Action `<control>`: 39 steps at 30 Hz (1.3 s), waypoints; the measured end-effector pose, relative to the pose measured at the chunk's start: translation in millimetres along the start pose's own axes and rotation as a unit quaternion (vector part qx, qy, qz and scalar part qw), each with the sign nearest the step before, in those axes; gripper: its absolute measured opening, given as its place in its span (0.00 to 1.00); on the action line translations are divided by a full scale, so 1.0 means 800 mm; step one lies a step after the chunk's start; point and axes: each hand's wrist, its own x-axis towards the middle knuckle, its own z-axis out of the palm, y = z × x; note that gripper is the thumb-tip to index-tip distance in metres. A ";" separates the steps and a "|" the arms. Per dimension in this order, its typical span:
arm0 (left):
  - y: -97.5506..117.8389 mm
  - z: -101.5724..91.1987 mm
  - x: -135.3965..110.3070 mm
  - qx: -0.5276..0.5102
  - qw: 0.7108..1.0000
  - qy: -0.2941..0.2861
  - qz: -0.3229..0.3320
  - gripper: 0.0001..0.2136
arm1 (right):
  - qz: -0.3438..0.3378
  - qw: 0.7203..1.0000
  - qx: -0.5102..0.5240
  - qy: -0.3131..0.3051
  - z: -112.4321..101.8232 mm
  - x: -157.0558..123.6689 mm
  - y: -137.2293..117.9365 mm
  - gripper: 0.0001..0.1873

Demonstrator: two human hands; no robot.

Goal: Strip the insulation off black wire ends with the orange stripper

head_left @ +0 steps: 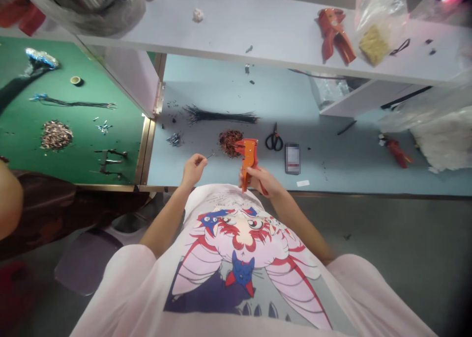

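My right hand (261, 178) is wrapped around the handles of an orange wire stripper (250, 155), its head pointing away from me. Just behind that head lies a pile of short copper-coloured scraps (229, 141). To the left, my left hand (194, 169) pinches a short, thin wire (210, 155) that sticks out to the right of the fingertips. The wire and the tool are apart. Beyond both hands a bundle of dark wires (224, 116) lies lengthwise on the blue mat. A small cluster of blue-tipped pieces (174, 139) rests left of the pile.
Scissors (274, 139) and a phone (292, 158) lie to the right. A white shelf (221, 32) spans the back, bearing another orange stripper (335, 35). A divider (121, 74) separates the green mat (81, 155) at left, where another person's arm (9, 199) shows.
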 end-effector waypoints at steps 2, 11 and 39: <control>-0.027 0.013 0.020 -0.010 0.999 -0.003 -0.052 0.03 | 0.020 0.998 0.021 0.049 -0.012 0.002 0.003 0.18; -0.048 0.099 0.104 0.003 0.980 -0.032 -0.196 0.17 | 0.051 0.986 0.078 0.140 -0.030 0.002 0.012 0.16; 0.047 -0.056 -0.057 0.289 0.874 0.212 0.329 0.04 | -0.138 0.691 -0.708 0.045 0.027 0.112 0.046 0.27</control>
